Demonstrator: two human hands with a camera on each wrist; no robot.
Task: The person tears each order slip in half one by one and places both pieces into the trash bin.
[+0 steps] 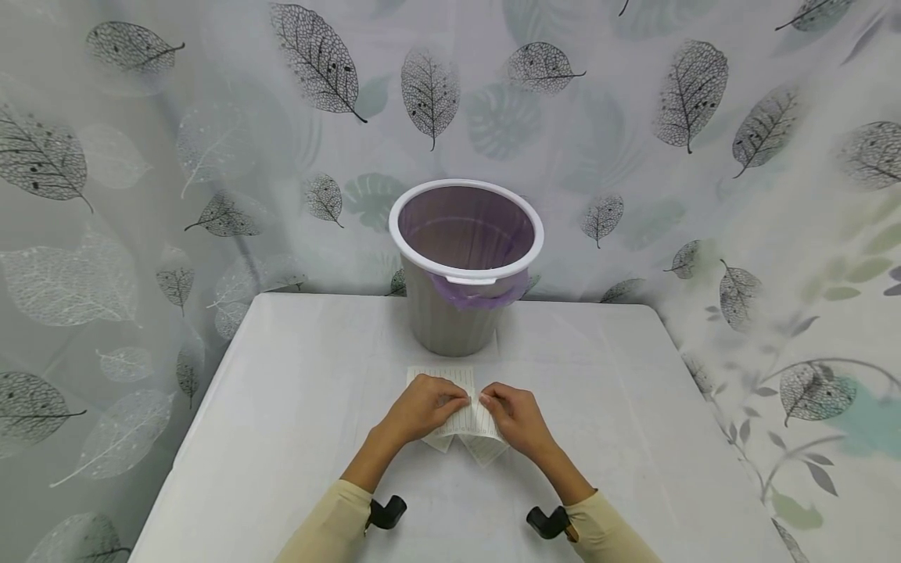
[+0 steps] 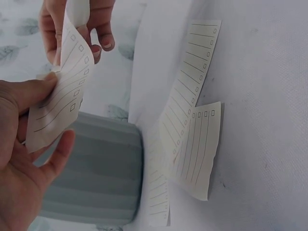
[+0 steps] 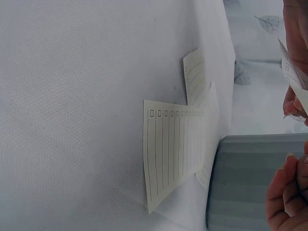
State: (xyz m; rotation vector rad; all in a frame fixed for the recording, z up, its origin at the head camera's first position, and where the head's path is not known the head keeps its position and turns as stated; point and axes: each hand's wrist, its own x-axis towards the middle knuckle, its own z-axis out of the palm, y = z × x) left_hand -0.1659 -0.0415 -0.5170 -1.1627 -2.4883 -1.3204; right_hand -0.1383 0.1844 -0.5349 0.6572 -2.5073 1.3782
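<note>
Both hands pinch one piece of lined paper [image 1: 461, 424] with small checkboxes, held over the table. My left hand [image 1: 422, 408] has its thumb and fingers on the left part of it. From the other side my right hand [image 1: 519, 418] pinches the paper near the middle. In the left wrist view the held paper [image 2: 60, 103] bends between the hands. Beneath, loose paper pieces lie overlapping on the table: a long strip [image 2: 192, 72] and a wider piece [image 2: 199, 149]. The right wrist view shows a large slanted piece [image 3: 166, 149] and a smaller one [image 3: 195, 77] behind it.
A grey bin [image 1: 450, 324] with a white rim and purple liner stands just beyond the hands and paper, towards the table's back edge. The white-covered table [image 1: 317, 391] spreads to both sides. A leaf-patterned curtain [image 1: 479, 133] hangs behind.
</note>
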